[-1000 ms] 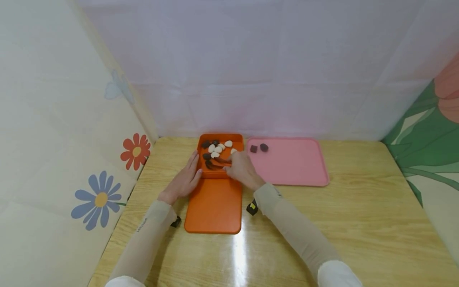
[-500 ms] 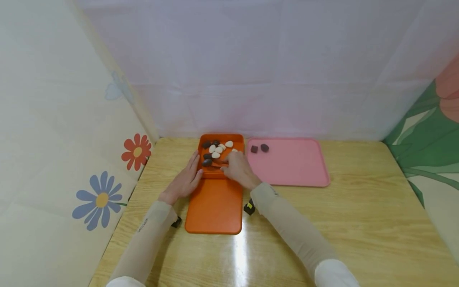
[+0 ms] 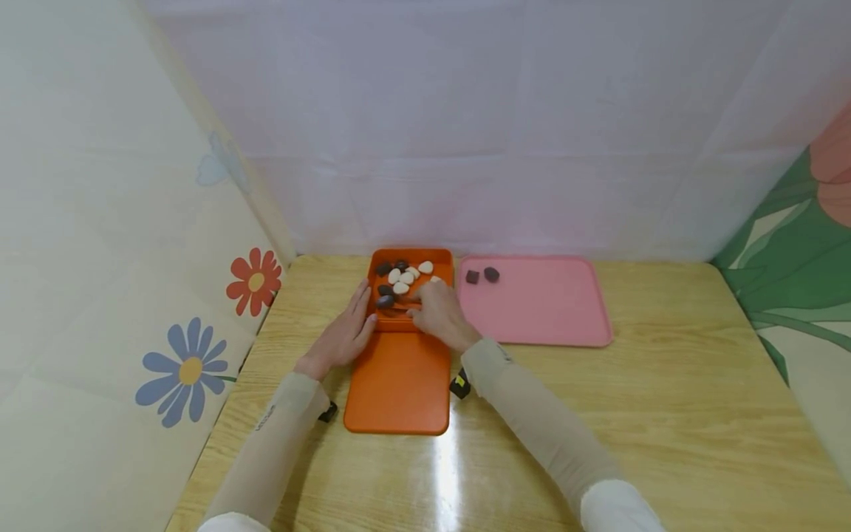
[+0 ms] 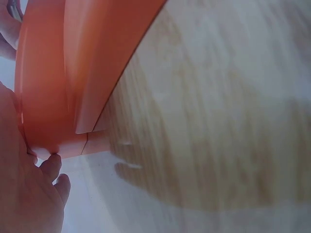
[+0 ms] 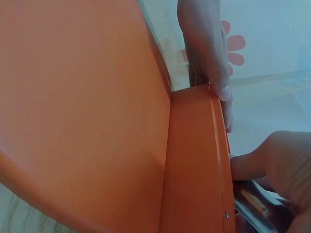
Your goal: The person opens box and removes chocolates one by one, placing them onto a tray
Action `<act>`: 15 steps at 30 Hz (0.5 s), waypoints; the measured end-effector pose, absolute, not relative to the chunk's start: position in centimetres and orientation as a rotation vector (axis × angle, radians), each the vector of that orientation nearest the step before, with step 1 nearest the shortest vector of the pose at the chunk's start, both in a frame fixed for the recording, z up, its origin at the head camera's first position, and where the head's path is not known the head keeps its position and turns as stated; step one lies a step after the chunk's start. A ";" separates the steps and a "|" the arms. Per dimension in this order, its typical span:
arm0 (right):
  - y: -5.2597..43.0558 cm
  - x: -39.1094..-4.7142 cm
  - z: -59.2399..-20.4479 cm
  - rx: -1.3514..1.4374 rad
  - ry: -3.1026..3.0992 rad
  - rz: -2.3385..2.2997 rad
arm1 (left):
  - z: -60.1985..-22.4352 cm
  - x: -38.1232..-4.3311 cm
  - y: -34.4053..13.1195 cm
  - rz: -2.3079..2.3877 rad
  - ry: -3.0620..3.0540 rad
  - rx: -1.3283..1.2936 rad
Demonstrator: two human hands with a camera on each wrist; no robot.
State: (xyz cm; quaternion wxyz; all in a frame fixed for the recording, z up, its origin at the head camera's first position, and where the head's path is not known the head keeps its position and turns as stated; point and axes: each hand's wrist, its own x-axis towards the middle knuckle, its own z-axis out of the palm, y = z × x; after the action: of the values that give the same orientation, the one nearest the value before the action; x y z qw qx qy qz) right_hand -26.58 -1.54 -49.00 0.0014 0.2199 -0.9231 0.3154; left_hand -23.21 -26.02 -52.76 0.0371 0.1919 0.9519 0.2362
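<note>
An orange box (image 3: 444, 255) holds several white stones (image 3: 401, 288) and several dark stones (image 3: 385, 290). My left hand (image 3: 340, 334) rests against the box's left side with straight fingers; in the right wrist view its thumb (image 5: 222, 91) touches the rim. Inside the box, my right hand (image 3: 440, 314) grips metal tongs (image 5: 255, 208) between thumb and fingers. The tongs point left, with their tips close to a dark stone (image 3: 385, 302) near the front wall. Whether the tips touch this stone, I cannot tell. The right fingers are partly hidden in the head view.
An orange lid (image 3: 397, 384) lies on the wooden table (image 3: 671, 399), against the front of the box. To the right, a pink tray (image 3: 541, 307) carries a dark cube-like piece (image 3: 472, 277) and a dark rounded stone (image 3: 491, 275). A fabric backdrop (image 3: 532, 185) stands behind.
My right hand has shifted slightly left and towards me with the tongs. The dark stone near the front wall shows more plainly. My left hand stays on the box.
</note>
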 end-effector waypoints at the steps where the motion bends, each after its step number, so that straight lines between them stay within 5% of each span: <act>1: -1.5 -26.5 -49.0 0.694 -2.888 0.995 | -52.8 -23.2 -26.0 0.725 2.923 0.589; 15: -0.2 -25.9 -47.8 0.651 -2.833 1.083 | -52.7 -23.2 -26.0 0.721 2.917 0.584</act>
State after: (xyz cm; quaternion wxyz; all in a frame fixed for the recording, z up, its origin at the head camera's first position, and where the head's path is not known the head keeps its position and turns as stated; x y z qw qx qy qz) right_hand -25.92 -0.24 -47.75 0.0197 0.2098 -0.9131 0.3490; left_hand -23.17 -26.04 -52.72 0.0403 0.1907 0.9521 0.2355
